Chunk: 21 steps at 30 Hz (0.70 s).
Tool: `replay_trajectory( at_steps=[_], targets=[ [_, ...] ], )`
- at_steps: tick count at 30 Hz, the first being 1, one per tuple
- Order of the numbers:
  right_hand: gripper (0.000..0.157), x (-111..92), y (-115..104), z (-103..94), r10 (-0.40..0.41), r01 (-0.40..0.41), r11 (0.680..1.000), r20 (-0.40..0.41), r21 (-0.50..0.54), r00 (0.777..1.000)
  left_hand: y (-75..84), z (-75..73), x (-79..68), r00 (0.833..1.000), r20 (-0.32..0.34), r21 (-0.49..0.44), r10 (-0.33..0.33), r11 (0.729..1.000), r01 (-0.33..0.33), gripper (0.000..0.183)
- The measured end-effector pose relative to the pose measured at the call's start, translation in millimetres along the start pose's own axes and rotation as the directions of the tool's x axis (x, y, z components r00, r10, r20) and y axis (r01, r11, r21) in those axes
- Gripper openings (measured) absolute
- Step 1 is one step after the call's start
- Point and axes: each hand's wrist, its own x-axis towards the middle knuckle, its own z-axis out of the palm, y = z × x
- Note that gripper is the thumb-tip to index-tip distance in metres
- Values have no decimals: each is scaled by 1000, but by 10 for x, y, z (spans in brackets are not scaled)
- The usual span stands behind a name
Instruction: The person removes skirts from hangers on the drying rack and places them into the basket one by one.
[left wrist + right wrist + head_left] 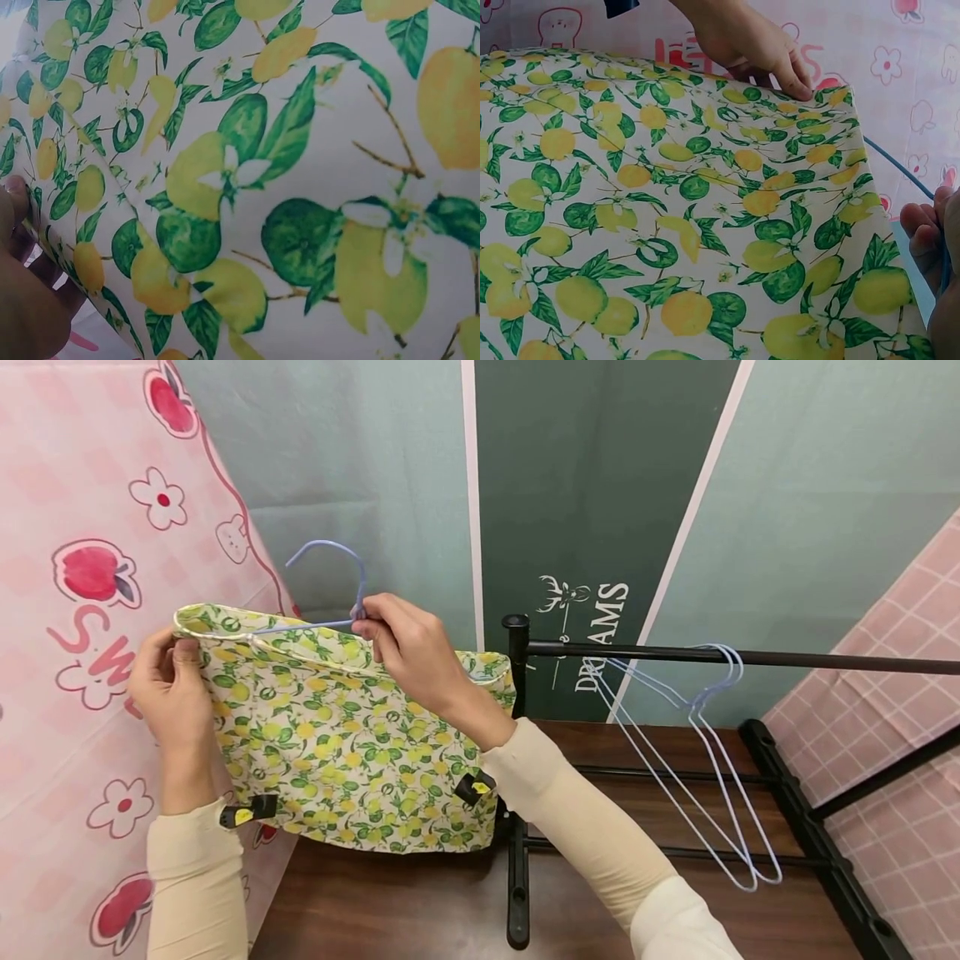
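A lemon-print piece of fabric, open along its top edge like a skirt, hangs in front of me in the head view. My left hand pinches its upper left corner, thumb on the near side. A blue wire hanger stands with its hook above the opening, and its lower part is hidden inside the fabric. Just below the hook, my right hand grips the hanger's neck. The right wrist view shows the hanger's blue shoulder running behind the fabric's edge toward the right fingers.
Right of the fabric stands a black metal rack. Several pale blue hangers hang from its top bar. Below is a brown wooden surface. A pink printed curtain is at left, a green panelled backdrop behind.
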Motion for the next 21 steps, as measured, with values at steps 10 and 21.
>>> replay_trajectory(
  at_steps=[10, 21],
  targets=[
    [15, 25, 63, 46, -52, 51, 999, -24, -8, 998, -12, -20, 23, 998, -29, -22, 55, 998, -56, 16],
    [14, 142, 138, -21, -125, 120, 990, -68, -73, 990, -86, -12, 44, 995, 26, -4, 101, 995, -101, 20]
  ],
)
